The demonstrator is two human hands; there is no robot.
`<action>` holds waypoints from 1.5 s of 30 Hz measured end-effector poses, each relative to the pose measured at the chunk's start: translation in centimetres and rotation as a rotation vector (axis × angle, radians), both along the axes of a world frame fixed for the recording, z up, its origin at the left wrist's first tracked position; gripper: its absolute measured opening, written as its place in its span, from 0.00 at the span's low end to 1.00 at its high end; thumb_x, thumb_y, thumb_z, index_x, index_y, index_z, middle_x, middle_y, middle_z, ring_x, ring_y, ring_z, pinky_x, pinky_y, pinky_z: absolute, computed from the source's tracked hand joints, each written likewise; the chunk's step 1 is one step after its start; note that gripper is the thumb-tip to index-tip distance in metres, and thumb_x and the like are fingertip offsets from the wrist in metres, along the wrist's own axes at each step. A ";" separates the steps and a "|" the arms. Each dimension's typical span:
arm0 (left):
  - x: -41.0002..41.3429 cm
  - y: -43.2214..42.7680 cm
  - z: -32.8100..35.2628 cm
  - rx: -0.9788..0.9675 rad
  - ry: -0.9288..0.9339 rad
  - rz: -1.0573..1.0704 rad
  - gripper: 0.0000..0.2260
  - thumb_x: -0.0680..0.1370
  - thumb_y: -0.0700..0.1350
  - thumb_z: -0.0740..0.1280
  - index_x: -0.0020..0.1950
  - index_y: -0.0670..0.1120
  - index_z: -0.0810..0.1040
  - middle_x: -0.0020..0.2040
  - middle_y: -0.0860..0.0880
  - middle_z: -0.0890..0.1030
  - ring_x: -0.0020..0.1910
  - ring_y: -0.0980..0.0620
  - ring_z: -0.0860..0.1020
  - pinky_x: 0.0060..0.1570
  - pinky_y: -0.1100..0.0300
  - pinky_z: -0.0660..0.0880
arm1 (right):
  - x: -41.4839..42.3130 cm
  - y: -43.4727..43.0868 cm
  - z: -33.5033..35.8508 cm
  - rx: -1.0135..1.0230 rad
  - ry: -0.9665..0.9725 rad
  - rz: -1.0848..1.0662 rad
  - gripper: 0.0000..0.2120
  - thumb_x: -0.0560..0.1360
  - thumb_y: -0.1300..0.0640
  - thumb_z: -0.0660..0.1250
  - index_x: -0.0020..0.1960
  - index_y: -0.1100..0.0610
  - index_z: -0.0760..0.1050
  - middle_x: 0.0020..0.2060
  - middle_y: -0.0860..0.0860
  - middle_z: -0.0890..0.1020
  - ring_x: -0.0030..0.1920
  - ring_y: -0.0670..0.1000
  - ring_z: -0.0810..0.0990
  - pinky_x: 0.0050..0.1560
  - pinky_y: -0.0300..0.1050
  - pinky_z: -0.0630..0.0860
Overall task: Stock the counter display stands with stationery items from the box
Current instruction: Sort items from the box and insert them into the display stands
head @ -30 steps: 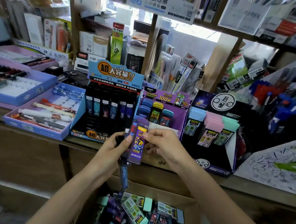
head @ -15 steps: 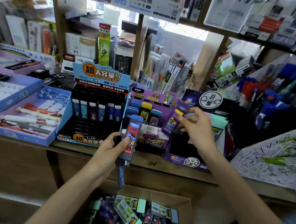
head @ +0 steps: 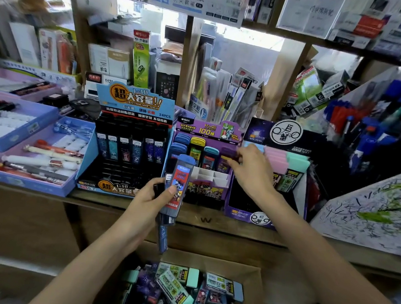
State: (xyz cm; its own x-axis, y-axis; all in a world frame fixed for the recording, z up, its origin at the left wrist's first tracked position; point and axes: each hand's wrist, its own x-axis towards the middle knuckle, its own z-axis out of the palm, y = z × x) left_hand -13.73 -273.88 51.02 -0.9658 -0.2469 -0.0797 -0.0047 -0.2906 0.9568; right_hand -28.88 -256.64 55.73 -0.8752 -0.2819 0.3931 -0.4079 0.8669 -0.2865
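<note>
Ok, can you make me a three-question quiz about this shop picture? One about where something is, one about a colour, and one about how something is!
1. Where is the right grip putting the purple case?
A) the cardboard box
B) the purple stand
C) the blue tray

2. What colour is the cap of the front case in the left grip?
A) blue
B) yellow
C) pink

3. How are the purple stand's white front slots?
A) packed full
B) under a lid
C) empty

Answers: 1 B, the grip pinches it at that stand's right side. 2 A, its cap is blue. 3 C, only bare dividers show.
</note>
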 end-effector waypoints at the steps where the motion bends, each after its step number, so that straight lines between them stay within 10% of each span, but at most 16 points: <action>1: 0.0 0.1 0.1 0.002 0.000 0.001 0.10 0.78 0.44 0.64 0.58 0.47 0.73 0.50 0.47 0.81 0.44 0.52 0.81 0.37 0.61 0.77 | 0.0 0.0 -0.2 0.006 -0.010 0.006 0.10 0.76 0.51 0.67 0.51 0.57 0.77 0.48 0.53 0.75 0.49 0.56 0.77 0.49 0.51 0.74; 12: -0.2 1.1 0.2 0.010 0.012 -0.011 0.11 0.77 0.43 0.64 0.60 0.45 0.72 0.52 0.45 0.80 0.44 0.53 0.81 0.36 0.64 0.78 | 5.3 0.5 0.9 -0.398 -0.161 0.254 0.07 0.77 0.55 0.64 0.54 0.52 0.75 0.42 0.44 0.75 0.37 0.37 0.73 0.37 0.29 0.68; 17: -0.1 1.6 0.2 0.008 -0.003 -0.056 0.09 0.77 0.43 0.64 0.57 0.47 0.73 0.50 0.45 0.80 0.43 0.52 0.81 0.40 0.61 0.78 | 7.0 -1.9 0.8 -0.679 -0.654 0.304 0.08 0.78 0.53 0.64 0.53 0.56 0.74 0.45 0.51 0.80 0.40 0.46 0.79 0.34 0.37 0.76; 24: 0.8 -1.0 0.1 0.004 0.017 -0.015 0.09 0.80 0.43 0.59 0.58 0.42 0.73 0.42 0.47 0.83 0.39 0.53 0.81 0.39 0.60 0.76 | 4.5 -3.2 3.5 -0.985 -0.649 0.254 0.03 0.75 0.62 0.67 0.46 0.59 0.73 0.41 0.54 0.81 0.34 0.48 0.79 0.31 0.38 0.76; 45: 1.8 -3.9 -0.3 -0.044 0.047 0.021 0.08 0.80 0.43 0.59 0.56 0.42 0.74 0.41 0.49 0.84 0.39 0.55 0.82 0.32 0.65 0.76 | 2.5 -8.9 1.0 -0.383 -0.079 0.328 0.07 0.74 0.62 0.69 0.51 0.60 0.73 0.35 0.44 0.72 0.37 0.47 0.72 0.44 0.42 0.74</action>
State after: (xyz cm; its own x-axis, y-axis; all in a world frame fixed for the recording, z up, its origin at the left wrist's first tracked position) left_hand -11.92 -277.80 50.76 -0.9628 -0.2691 -0.0234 0.0458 -0.2481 0.9677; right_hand -26.43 -265.52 56.74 -0.7959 -0.3955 0.4584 -0.6055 0.5232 -0.5997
